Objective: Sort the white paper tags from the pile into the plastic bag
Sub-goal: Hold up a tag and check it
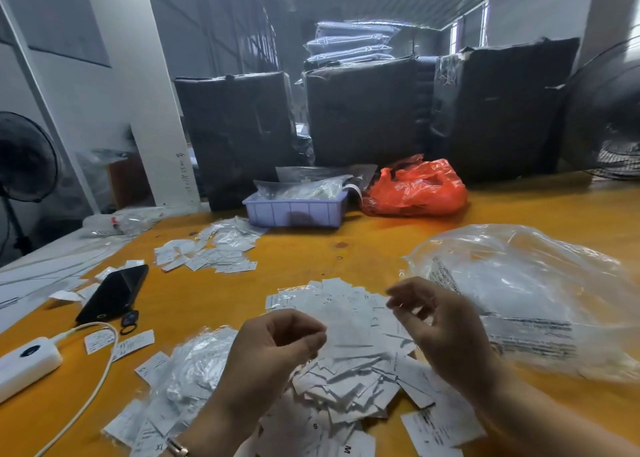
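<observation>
Both hands, left [273, 342] and right [440, 321], hover loosely curled, grip empty, over white paper tag pile [353, 359] lower centre; crinkled clear plastic bag [540, 283] at right on orange worktop [346, 249].

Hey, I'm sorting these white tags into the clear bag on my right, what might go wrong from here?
1. The clear plastic bag lies slumped on the table, and I cannot make out its opening, so tags may slide off it.
2. A second scatter of tags lies far from the main tag pile, so it is easy to miss.
3. Loose tags lie near the phone and charging cable, where they could get overlooked.
</observation>
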`<state>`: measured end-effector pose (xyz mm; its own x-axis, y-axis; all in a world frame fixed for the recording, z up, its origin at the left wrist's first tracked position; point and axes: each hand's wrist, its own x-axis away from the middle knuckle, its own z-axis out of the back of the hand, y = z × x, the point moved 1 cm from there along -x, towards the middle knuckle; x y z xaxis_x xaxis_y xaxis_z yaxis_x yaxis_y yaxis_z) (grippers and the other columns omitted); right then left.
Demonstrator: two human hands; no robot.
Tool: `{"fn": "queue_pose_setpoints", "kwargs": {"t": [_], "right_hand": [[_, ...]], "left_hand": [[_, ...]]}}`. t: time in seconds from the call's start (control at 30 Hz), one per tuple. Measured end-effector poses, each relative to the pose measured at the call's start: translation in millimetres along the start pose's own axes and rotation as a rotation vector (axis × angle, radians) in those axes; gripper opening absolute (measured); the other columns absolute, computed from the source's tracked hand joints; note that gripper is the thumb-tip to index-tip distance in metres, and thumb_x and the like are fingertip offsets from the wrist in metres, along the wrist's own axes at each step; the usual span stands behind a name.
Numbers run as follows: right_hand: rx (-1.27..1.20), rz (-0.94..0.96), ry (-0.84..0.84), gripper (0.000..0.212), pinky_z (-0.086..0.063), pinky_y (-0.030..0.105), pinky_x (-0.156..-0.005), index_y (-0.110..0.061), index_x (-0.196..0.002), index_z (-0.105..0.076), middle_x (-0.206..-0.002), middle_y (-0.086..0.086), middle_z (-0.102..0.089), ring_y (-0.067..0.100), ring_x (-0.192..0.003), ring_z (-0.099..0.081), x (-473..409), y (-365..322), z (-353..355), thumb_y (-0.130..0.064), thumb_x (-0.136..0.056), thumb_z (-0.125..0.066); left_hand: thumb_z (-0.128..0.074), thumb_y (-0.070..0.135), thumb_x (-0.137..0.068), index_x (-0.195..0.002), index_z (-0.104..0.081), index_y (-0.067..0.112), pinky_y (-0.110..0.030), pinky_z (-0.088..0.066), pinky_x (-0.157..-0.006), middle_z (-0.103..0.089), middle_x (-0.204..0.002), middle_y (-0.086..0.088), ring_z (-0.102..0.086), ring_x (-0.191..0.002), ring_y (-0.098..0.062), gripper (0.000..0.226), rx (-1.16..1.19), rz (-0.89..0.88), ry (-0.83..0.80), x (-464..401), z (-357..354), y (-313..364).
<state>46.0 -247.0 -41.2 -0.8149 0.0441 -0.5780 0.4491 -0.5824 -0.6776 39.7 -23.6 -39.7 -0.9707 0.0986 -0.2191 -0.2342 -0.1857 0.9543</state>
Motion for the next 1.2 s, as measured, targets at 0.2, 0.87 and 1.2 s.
{"fn": "queue_pose_setpoints", "kwargs": {"t": [0.2, 0.87, 1.2], "right_hand": [[0.389, 0.136, -0.471, 0.056, -0.008, 0.023, -0.114, -0.044, -0.145, -0.027, -0.146, -0.033, -0.02, -0.009, -0.137, -0.015, -1, 3, -16, -0.047, -0.094, -0.051], [0.351, 0.366, -0.372, 0.026, -0.046, 0.034, -0.088, -0.023, -0.109, -0.072, -0.11, -0.008, -0.07, 0.015, -0.1, -0.064, 3, 17, -21, -0.032, -0.085, -0.07], [0.365, 0.411, -0.232, 0.01, -0.052, 0.03, -0.066, -0.015, -0.077, -0.075, -0.077, -0.005, -0.074, 0.013, -0.067, -0.067, 6, 3, -14, -0.006, -0.075, -0.078]], "left_hand": [[-0.078, 0.016, -0.079, -0.068, -0.072, 0.012, -0.017, -0.047, -0.055, -0.065, -0.061, -0.006, -0.06, -0.057, -0.011, 0.013, 0.024, -0.009, 0.024, -2, 0, -1], [-0.066, 0.006, -0.09, -0.093, -0.07, 0.008, -0.024, -0.049, -0.064, -0.077, -0.087, -0.009, -0.071, -0.074, -0.018, 0.005, 0.059, 0.069, -0.062, 1, 3, -1], [-0.089, 0.0, -0.06, -0.09, -0.076, 0.012, -0.029, -0.058, -0.066, -0.071, -0.08, -0.014, -0.074, -0.078, -0.032, 0.035, 0.281, 0.131, -0.091, 1, 2, -1]]}}
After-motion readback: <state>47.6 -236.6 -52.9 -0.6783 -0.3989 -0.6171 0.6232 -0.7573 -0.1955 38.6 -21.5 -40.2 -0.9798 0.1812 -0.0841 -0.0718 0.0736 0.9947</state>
